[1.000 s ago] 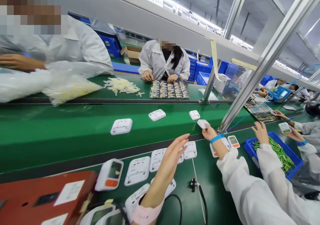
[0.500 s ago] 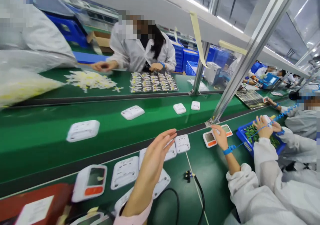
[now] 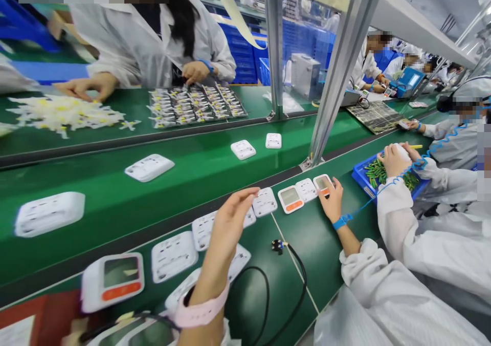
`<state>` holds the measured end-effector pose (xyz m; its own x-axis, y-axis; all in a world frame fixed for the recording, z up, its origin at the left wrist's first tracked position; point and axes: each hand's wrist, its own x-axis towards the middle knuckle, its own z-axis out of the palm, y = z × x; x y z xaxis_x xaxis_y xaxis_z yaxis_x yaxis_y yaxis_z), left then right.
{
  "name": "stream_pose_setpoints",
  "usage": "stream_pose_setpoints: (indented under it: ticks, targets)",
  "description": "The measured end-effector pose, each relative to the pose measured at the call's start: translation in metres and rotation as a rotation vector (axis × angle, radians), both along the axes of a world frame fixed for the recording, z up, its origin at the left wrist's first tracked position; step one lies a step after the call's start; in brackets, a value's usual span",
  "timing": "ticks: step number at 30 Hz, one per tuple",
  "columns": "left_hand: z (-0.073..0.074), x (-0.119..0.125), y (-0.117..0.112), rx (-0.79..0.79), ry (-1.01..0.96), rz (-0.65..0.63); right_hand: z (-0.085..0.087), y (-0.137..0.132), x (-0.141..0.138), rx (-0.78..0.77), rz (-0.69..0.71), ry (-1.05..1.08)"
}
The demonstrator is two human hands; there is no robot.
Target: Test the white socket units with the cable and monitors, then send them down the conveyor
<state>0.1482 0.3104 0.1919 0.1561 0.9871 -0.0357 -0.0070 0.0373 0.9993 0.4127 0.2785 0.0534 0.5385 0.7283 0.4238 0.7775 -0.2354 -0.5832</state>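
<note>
The person's hand (image 3: 230,223), probably the left though the view does not settle it, is raised with fingers loosely spread and holds nothing; a pink band circles its wrist. Just under its fingertips lies a row of white plastic shells (image 3: 264,201), rounded rectangles, matte, ribbed with slots. Nearer the wrist sits a white monitor (image 3: 113,280) with a dark glossy screen and an orange strip; no writing on it is legible. Beside the forearm a black cable (image 3: 295,264) curls over the green bench mat (image 3: 307,233). The other hand is out of view.
</note>
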Motion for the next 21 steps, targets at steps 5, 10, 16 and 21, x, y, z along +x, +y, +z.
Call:
stream_pose_setpoints:
  ticks: [5,10,16,21]
  targets:
    - [-0.025,0.016,0.007,0.011,0.165,-0.179,0.009,-0.003,-0.006,0.139,0.037,0.201]
    - [-0.017,0.021,-0.002,0.009,0.123,-0.259,0.019,-0.002,-0.003,0.173,0.11,0.505]
    - [-0.001,0.01,-0.01,0.049,0.055,-0.237,0.044,-0.011,-0.021,0.167,0.259,0.821]
    - [0.006,0.006,-0.016,0.044,0.049,-0.249,0.092,-0.026,-0.077,0.142,0.522,1.309]
